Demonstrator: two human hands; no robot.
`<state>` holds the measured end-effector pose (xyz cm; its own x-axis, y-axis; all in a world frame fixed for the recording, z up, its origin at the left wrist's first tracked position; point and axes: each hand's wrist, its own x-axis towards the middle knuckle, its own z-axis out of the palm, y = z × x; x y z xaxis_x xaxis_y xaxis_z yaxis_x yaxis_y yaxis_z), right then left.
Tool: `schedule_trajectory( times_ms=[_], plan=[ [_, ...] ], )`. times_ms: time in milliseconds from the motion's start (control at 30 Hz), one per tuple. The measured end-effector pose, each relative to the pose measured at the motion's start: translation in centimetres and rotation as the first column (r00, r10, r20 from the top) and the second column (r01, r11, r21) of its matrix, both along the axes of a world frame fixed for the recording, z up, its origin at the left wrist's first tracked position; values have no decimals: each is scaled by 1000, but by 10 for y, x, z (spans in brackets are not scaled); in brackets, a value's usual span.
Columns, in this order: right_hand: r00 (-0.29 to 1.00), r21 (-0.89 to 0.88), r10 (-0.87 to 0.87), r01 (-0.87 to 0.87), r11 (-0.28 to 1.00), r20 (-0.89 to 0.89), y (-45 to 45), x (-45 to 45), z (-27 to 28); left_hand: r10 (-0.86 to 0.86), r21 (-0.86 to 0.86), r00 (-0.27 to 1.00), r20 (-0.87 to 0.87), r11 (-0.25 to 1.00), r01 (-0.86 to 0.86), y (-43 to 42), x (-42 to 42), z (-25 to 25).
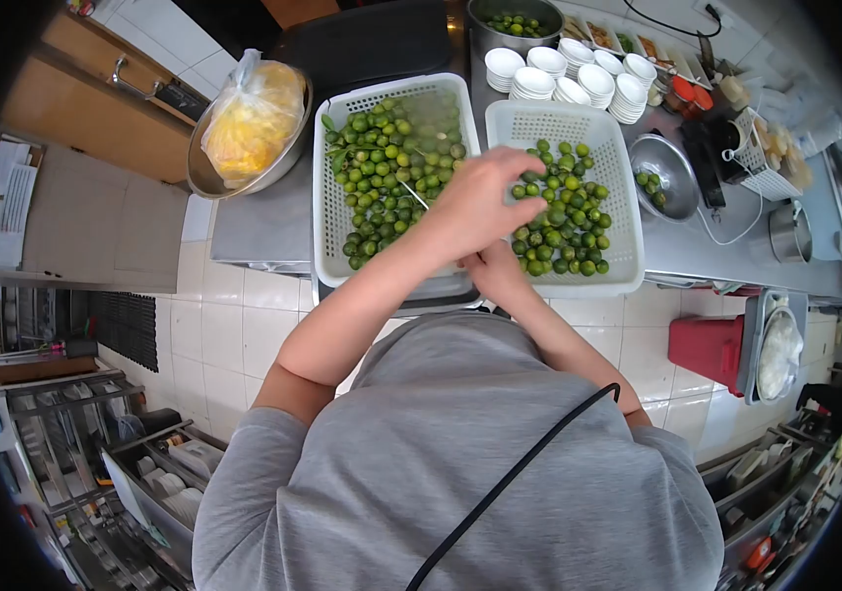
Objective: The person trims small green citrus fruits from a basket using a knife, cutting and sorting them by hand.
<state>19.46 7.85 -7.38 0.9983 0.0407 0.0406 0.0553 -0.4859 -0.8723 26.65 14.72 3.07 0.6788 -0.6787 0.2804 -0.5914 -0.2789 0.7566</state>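
My left hand point(490, 195) reaches across above the near left corner of the right white basket point(628, 236), thumb and fingers apart with no fruit visible between them. Green calamansi limes point(564, 212) lie in that basket. Below my left wrist, my right hand point(485, 268) is closed and partly covered. A thin metal blade point(414, 195) points from its direction over the left white basket point(324, 227); its handle is hidden, so its kind is unclear. More calamansi limes point(372, 167), some with leaves and stems, fill much of the left basket.
A metal bowl point(273, 177) with a plastic bag of yellow pieces point(254, 123) stands left. Stacks of white bowls point(593, 81) and a pot of limes point(515, 22) are behind. At right sits a steel bowl point(672, 163) with a few limes; below, a red bin point(705, 350).
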Motion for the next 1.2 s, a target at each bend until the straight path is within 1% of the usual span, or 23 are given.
schedule_trajectory(
  times_ms=[33, 67, 100, 133, 167, 233, 300, 333, 400, 433, 500, 533, 600, 633, 700, 767, 833, 867, 900, 933, 967, 1033, 1200],
  plan=[
    [997, -23, -26, 24, 999, -73, -2, -2, 7, -8, 3, 1000, -1, 1000, 8, 1, 4, 4],
    [997, -18, -34, 33, 999, -75, -4, -3, 5, 7, -60, 996, -86, 998, -12, 7, 10, 8],
    [990, 76, -101, 109, 991, -97, -8, -4, 3, 18, -117, 985, -172, 992, -38, 16, 16, 11],
    [979, 170, -163, 183, 968, -124, -11, -5, 0, 71, -68, 985, -155, 994, -82, 27, 23, 9],
    [978, 180, -164, 185, 966, -126, -16, -6, -4, 127, -18, 983, -134, 991, -131, 40, 32, 5],
    [975, 246, -206, 220, 944, -82, -28, -8, -13, 218, 89, 954, -203, 975, -204, 71, 49, -8],
    [960, 291, -238, 271, 917, -146, -36, -9, -1, 308, 222, 940, -149, 936, -272, 104, 59, -25],
    [965, 301, -217, 253, 919, -146, -39, -9, 0, 328, 230, 934, -143, 929, -291, 120, 61, -32],
    [952, 321, -250, 296, 899, -177, -45, -11, 4, 408, 487, 880, -243, 836, -253, 143, 62, -48],
    [955, 321, -241, 287, 903, -175, -45, -10, 8, 416, 486, 876, -242, 834, -262, 150, 62, -61],
    [937, 356, -221, 310, 881, -271, -45, -10, 15, 442, 721, 886, -142, 659, -213, 161, 60, -90],
    [939, 356, -214, 303, 884, -268, -44, -7, 14, 448, 720, 883, -140, 658, -220, 163, 58, -106],
    [967, 339, -164, 223, 914, -193, -38, -4, 9, 422, 686, 885, 196, 586, -431, 158, 51, -134],
    [968, 337, -160, 218, 916, -192, -35, -3, 10, 426, 685, 883, 196, 585, -434, 151, 49, -141],
    [985, 331, -119, 153, 931, -123, -27, -1, 12, 439, 727, 838, 325, 450, -518, 142, 48, -153],
    [987, 337, -106, 142, 931, -122, -19, -2, 16, 437, 743, 845, 308, 444, -501, 140, 48, -143],
    [987, 344, -100, 137, 929, -123, -12, -5, 25, 499, 447, 855, -142, 803, -395, 142, 50, -135],
    [987, 347, -78, 123, 930, -139, -8, -7, 34, 494, 446, 857, -144, 806, -390, 140, 47, -126],
    [986, 349, -56, 108, 931, -156, -5, -10, 38, 432, 192, 794, -429, 902, -387, 139, 41, -116],
    [995, 359, -53, 81, 930, -88, -1, -12, 32, 272, -77, 697, -663, 902, -425, 137, 34, -105],
    [994, 357, -58, 86, 930, -89, 1, -13, 30, 268, -78, 698, -665, 904, -421, 133, 27, -93],
    [999, 279, -28, 31, 960, -15, 6, -14, 28, 93, -260, 554, -827, 811, -524, 125, 14, -72],
    [999, 257, -20, 11, 966, 34, 10, -14, 29, 40, -365, 555, -831, 713, -598, 120, 5, -61]
  ],
)
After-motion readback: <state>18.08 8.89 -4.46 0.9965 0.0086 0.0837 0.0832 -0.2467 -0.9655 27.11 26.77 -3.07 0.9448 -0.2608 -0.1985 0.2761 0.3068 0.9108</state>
